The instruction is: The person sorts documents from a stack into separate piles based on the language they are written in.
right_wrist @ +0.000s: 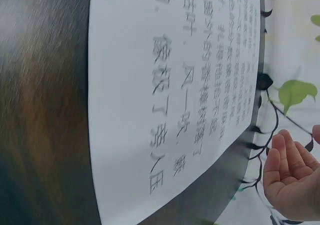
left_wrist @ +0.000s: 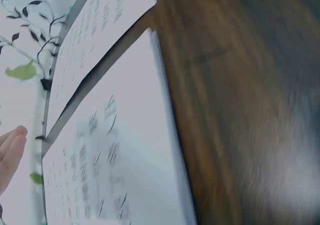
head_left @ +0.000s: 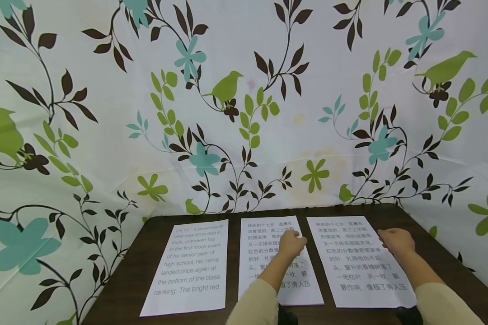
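Note:
Three white printed pages lie side by side on a dark wood table. My left hand point(head_left: 293, 243) hovers over the middle page point(head_left: 301, 295), which bears Chinese text; the left wrist view shows stacked edges on this page point(left_wrist: 145, 135) and my left fingers point(left_wrist: 11, 152) beyond it, apart from the paper. Beside the right edge of the right-hand Chinese page point(head_left: 349, 266) is my right hand point(head_left: 398, 241). Its fingers curl loosely and hold nothing in the right wrist view, where the hand point(right_wrist: 292, 185) appears clear of the sheet point(right_wrist: 120, 110).
A page of English text point(head_left: 191, 271) lies on the left of the table point(head_left: 122, 280). Behind and around the table hangs a white cloth point(head_left: 236, 27) printed with leaves, birds and flowers.

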The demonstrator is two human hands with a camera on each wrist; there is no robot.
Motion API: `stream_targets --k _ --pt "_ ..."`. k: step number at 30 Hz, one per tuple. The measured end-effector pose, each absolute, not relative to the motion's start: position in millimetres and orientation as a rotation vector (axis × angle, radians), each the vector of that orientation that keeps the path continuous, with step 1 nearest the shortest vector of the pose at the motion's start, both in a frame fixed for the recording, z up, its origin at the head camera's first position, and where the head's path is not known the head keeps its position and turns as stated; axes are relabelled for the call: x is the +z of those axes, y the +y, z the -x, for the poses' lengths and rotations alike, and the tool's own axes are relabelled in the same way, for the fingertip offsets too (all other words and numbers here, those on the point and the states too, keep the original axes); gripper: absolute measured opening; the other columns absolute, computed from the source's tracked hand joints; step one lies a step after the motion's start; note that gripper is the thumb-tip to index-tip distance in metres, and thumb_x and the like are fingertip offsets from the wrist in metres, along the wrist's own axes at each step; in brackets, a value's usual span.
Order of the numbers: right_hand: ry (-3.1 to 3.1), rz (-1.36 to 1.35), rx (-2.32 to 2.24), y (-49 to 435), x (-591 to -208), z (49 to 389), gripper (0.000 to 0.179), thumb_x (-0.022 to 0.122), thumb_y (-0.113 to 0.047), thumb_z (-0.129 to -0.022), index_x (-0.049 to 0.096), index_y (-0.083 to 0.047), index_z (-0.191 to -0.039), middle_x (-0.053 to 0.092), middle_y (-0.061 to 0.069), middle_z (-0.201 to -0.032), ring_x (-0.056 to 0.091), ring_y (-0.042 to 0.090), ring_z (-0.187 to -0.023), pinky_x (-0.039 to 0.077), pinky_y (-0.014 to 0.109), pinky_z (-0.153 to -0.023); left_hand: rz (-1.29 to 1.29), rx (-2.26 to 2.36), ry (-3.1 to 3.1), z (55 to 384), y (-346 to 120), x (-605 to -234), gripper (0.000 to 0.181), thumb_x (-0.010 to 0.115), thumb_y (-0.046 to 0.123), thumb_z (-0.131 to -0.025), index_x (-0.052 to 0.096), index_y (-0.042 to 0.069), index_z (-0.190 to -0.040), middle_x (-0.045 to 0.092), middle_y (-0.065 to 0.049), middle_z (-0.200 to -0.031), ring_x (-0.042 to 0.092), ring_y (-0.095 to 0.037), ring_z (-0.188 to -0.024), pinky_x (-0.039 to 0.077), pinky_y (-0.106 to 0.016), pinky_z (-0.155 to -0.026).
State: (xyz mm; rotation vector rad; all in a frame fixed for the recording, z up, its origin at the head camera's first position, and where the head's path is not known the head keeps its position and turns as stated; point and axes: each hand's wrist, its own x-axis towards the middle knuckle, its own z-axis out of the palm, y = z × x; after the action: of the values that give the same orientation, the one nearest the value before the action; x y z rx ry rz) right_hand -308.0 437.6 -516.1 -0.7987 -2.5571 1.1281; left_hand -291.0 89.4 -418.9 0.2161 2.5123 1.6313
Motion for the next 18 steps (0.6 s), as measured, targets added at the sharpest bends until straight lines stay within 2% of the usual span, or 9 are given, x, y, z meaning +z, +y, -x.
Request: stream_targets --k 6,12,18 --pt "-2.547 0.779 1.158 419.0 -518.5 324.7 0.061 0.038 -0.048 -0.086 0.048 0.005 -0.113 0.053 0.019 -0.102 0.051 0.031 -0.084 0.042 0.039 -0.062 -0.172 1.610 2.554 299.1 66.2 -411.2 0.041 0.056 0.015 -0.076 0.052 -0.006 -0.110 0.059 -0.008 -0.077 0.058 -0.018 -0.063 0.048 -0.027 -0.057" --pt "-2.560 0.665 1.200 390.5 -514.1 335.0 0.057 0.041 -0.045 -0.086 0.049 0.005 -0.113 0.057 0.016 -0.098 0.055 0.022 -0.076 0.043 0.029 -0.055 -0.130 1.626 2.572 302.4 44.8 -410.3 0.042 0.056 0.014 -0.076 0.050 -0.007 -0.112 0.059 -0.007 -0.077 0.058 -0.016 -0.068 0.048 -0.026 -0.058" --pt "-2.548 0.544 1.315 363.8 -510.4 346.1 0.056 0.043 -0.044 -0.085 0.048 0.003 -0.115 0.058 0.015 -0.096 0.056 0.024 -0.076 0.043 0.027 -0.053 -0.066 1.652 2.607 305.8 27.3 -410.0 0.041 0.056 0.014 -0.078 0.050 -0.008 -0.112 0.059 -0.009 -0.079 0.059 -0.017 -0.069 0.048 -0.026 -0.058"
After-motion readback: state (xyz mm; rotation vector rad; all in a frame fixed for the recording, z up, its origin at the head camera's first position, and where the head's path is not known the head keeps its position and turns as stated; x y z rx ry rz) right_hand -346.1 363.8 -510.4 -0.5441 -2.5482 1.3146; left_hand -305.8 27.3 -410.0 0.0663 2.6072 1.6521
